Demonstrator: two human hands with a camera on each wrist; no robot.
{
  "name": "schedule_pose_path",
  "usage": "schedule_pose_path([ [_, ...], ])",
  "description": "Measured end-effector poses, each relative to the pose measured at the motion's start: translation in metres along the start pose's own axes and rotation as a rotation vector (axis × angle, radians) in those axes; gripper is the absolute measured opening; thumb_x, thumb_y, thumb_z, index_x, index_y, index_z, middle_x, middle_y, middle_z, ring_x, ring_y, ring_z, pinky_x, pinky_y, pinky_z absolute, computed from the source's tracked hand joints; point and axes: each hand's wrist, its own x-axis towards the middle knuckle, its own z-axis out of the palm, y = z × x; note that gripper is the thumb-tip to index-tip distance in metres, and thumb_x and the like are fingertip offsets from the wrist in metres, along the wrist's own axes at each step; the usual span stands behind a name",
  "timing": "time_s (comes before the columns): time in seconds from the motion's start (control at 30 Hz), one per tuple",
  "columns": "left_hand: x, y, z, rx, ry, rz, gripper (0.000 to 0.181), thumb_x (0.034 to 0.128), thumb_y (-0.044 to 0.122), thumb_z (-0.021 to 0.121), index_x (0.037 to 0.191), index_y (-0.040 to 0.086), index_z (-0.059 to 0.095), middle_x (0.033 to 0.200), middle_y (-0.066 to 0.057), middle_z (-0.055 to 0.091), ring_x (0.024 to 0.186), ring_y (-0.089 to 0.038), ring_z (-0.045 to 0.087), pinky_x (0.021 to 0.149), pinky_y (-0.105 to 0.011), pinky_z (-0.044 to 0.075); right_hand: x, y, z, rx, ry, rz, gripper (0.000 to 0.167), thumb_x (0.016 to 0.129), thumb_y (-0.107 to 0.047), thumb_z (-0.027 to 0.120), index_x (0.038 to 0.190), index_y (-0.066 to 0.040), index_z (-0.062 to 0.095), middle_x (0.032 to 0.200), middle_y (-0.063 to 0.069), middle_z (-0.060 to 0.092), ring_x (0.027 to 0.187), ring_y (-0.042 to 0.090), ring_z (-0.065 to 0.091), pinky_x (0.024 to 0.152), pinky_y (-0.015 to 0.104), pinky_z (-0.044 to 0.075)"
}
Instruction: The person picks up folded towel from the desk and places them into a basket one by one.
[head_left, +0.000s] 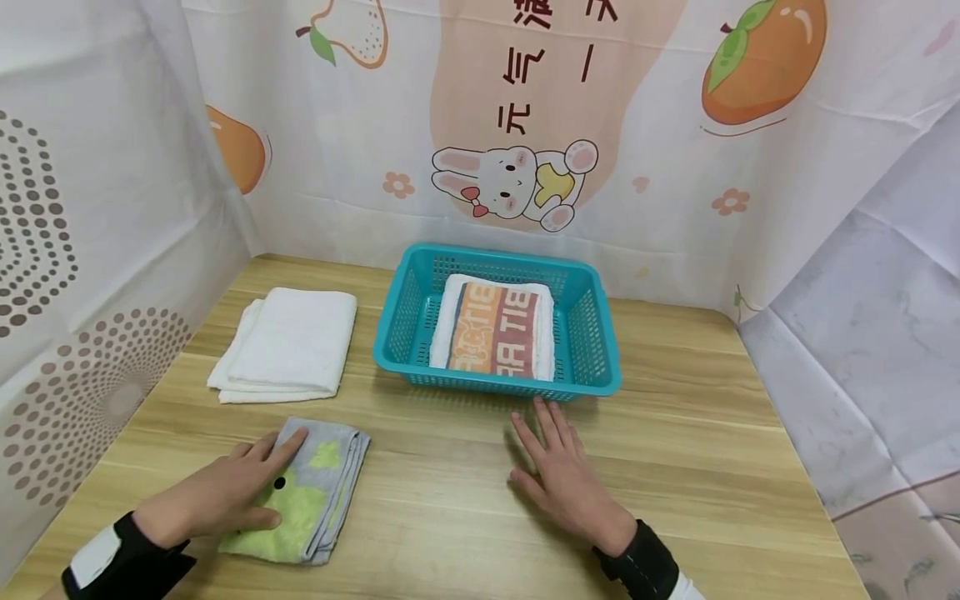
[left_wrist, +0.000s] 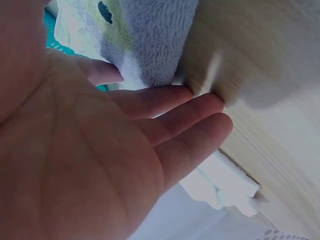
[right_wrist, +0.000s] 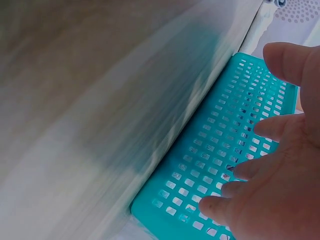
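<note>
A folded grey towel with a yellow-green pattern [head_left: 307,508] lies at the front left of the table. My left hand [head_left: 206,500] rests at its left side, the index finger stretched over the top. In the left wrist view the other fingers [left_wrist: 187,142] extend past the towel's edge, loosely straight. My right hand [head_left: 566,487] is spread with nothing in it, fingertips close to the front of a teal plastic basket [head_left: 606,337]; whether they touch it I cannot tell. Inside the basket lies a folded white towel with an orange and maroon lettered panel [head_left: 495,329].
A folded white towel [head_left: 292,342] lies behind the grey one, left of the basket. The wooden table [head_left: 442,500] is bounded by a printed white curtain [head_left: 330,183] at the back, with further hangings on both sides.
</note>
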Motion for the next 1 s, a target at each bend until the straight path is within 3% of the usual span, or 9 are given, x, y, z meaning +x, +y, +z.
schedule_pose_path([
  [0.6,0.006,0.011,-0.001,0.010,-0.009,0.009,0.103,0.0781,0.037,0.083,0.155,0.001,0.026,0.145,-0.044,0.031,0.125,-0.066,0.036,0.095,-0.068,0.039,0.001,-0.002,-0.001,0.004,-0.002,-0.004,0.077,0.094,-0.036,0.068,0.157,-0.011,0.031,0.164,0.021,0.006,0.150,0.044,0.006,0.113,0.065,0.020],
  [1.0,0.010,0.013,-0.001,-0.003,-0.020,0.048,0.104,0.0749,0.039,0.084,0.158,0.014,0.027,0.152,-0.035,0.029,0.127,-0.058,0.040,0.093,-0.066,0.042,0.004,-0.004,-0.001,-0.010,0.007,-0.019,0.077,0.093,-0.034,0.070,0.156,-0.010,0.032,0.164,0.022,0.007,0.149,0.045,0.008,0.114,0.064,0.020],
])
